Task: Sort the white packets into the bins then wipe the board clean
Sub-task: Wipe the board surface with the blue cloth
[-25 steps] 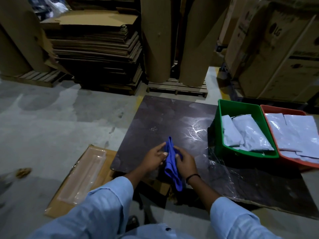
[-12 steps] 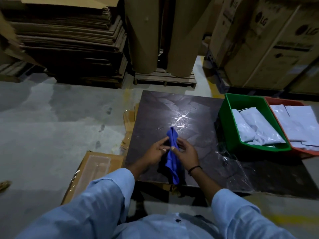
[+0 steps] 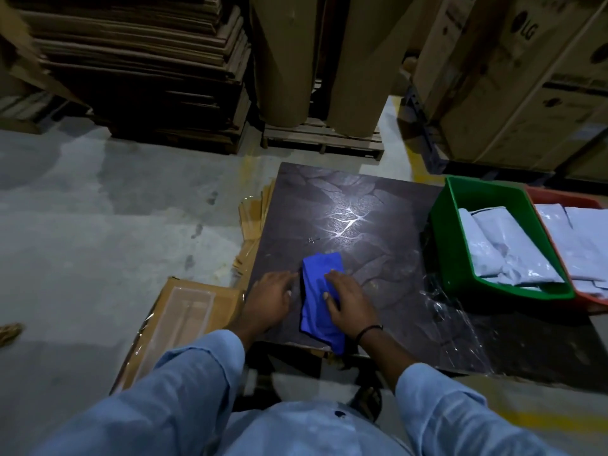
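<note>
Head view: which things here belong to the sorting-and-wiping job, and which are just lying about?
Job: blue cloth under the right hand; left hand beside it; board; green bin and red bin, both holding white packets.

Lying about: cardboard rolls, flat cardboard stack, LG boxes, pallet, wrapped carton left of the board.

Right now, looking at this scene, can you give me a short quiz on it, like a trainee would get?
1. True or false: the blue cloth lies on the dark board under the right hand.
2. What colour is the bin nearer the cloth? A. green B. yellow C. blue
3. In a few words: what lies in both bins?
Key: 1 true. 2 A. 3 white packets.
</note>
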`<state>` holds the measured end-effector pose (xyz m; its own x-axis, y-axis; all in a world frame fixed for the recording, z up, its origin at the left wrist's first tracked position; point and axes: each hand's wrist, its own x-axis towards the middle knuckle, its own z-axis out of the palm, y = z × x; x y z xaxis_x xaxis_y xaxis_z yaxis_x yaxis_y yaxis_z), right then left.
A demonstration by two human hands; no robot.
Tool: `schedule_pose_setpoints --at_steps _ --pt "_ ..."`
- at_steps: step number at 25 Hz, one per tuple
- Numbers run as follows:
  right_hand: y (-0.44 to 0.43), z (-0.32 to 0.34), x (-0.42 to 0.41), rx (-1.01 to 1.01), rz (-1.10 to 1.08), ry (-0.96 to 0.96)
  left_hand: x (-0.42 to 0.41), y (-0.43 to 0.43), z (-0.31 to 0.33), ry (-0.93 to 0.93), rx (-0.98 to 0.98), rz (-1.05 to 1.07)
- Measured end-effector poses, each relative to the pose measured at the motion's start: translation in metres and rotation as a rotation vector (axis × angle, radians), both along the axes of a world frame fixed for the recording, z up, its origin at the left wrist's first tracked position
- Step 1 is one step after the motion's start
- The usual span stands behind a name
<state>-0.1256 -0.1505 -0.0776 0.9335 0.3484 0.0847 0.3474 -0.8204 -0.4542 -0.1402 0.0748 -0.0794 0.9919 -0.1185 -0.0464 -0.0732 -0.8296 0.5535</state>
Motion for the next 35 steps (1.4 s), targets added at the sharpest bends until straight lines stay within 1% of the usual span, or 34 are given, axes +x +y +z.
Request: schedule_pose_setpoints --at_steps 3,7,10,13,16,19,21,22,24,26,28,30,31,32,33,35 --pt "0.010 -0.009 0.007 -0.132 -0.015 0.053 -0.009 0.014 -0.017 0.042 0.135 -0.032" --pt "0.030 -0.020 0.012 -0.184 -0.046 0.105 -0.018 0.016 -0.032 0.044 0.203 -0.054" --pt "0.043 -0.034 0.008 -0.221 -0.062 0.082 -0.015 0.012 -0.039 0.055 0.226 -0.064" --pt "0.043 -0.045 -0.002 -0.258 0.017 0.044 -0.013 0.006 -0.043 0.026 0.241 -0.060" --pt "0.033 -0.044 -0.015 -0.254 0.175 0.040 -0.009 0.003 -0.048 0.014 0.247 -0.040" --pt "-0.004 -0.035 -0.019 -0.255 0.478 -0.030 -0.001 -0.002 -0.050 0.045 0.295 -0.072" --pt "-0.037 -0.037 0.010 -0.271 0.673 -0.099 0.002 -0.005 -0.054 0.031 0.333 -0.117" --pt "-0.050 -0.041 0.032 -0.265 0.709 -0.129 0.001 -0.005 -0.055 0.018 0.350 -0.124" --pt "-0.064 -0.051 0.080 -0.250 0.642 -0.149 0.001 -0.006 -0.054 -0.003 0.365 -0.111" --pt "-0.061 -0.060 0.128 -0.251 0.481 -0.152 0.002 -0.007 -0.053 -0.010 0.371 -0.105" --pt "-0.037 -0.065 0.171 -0.257 0.183 -0.104 0.003 -0.006 -0.053 -0.009 0.379 -0.100" --pt "0.004 -0.061 0.200 -0.225 -0.151 0.000 0.005 -0.006 -0.052 0.015 0.374 -0.092" --pt "0.026 -0.061 0.202 -0.198 -0.199 0.016 0.005 -0.006 -0.053 0.019 0.369 -0.090" --pt "0.044 -0.064 0.196 -0.175 -0.107 -0.022 0.005 -0.007 -0.053 0.014 0.365 -0.088" --pt "0.055 -0.068 0.181 -0.185 0.131 -0.089 0.005 -0.007 -0.054 0.007 0.361 -0.086" --pt "0.048 -0.071 0.164 -0.252 0.741 -0.171 0.004 -0.006 -0.054 0.004 0.356 -0.082"
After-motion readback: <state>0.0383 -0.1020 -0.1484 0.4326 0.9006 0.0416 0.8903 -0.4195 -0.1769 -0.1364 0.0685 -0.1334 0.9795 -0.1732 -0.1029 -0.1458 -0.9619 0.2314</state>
